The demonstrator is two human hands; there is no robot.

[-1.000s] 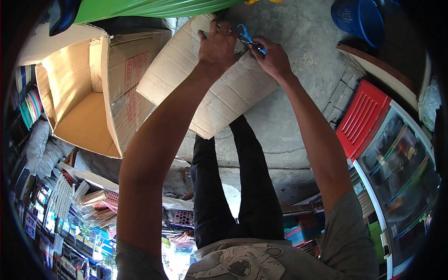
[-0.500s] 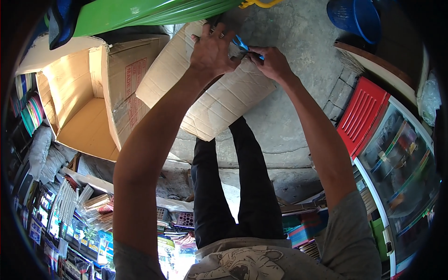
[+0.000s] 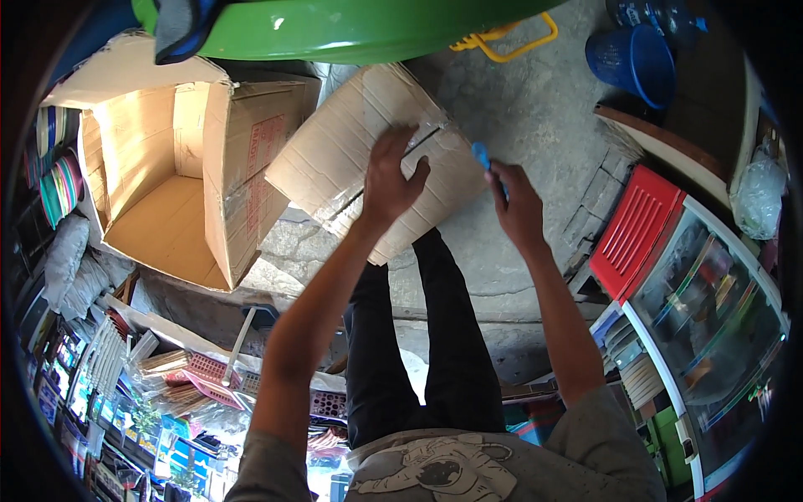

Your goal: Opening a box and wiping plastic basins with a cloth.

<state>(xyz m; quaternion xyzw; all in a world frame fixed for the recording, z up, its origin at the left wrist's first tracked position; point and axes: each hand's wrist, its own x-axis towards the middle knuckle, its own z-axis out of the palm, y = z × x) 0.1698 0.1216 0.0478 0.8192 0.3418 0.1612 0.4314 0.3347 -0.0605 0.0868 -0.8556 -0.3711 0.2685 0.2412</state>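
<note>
A closed cardboard box [image 3: 335, 134] lies tilted in front of my legs, with a dark gap running along the middle seam between its flaps. Clear tape shows near the gap's far end. My left hand [image 3: 391, 177] is over the flaps beside the seam, its thumb apart from the fingers and nothing held; whether it presses on the cardboard is hard to tell. Just off the box's right corner, my right hand [image 3: 519, 205] is closed around a slim blue tool [image 3: 480, 154] that looks like a cutter. Its blue end sticks out past the fingers.
An open, empty cardboard carton [image 3: 159, 217] stands at the left. A big green plastic object [image 3: 335, 33] with a yellow handle [image 3: 506, 52] spans the far edge. To the right are a blue basket [image 3: 631, 67], a red ribbed panel [image 3: 637, 226] and a glass-fronted case [image 3: 703, 284].
My right hand has drawn back from the seam with the blue tool, toward me and right. My left hand has slid nearer along the flaps. The view has shifted slightly.
</note>
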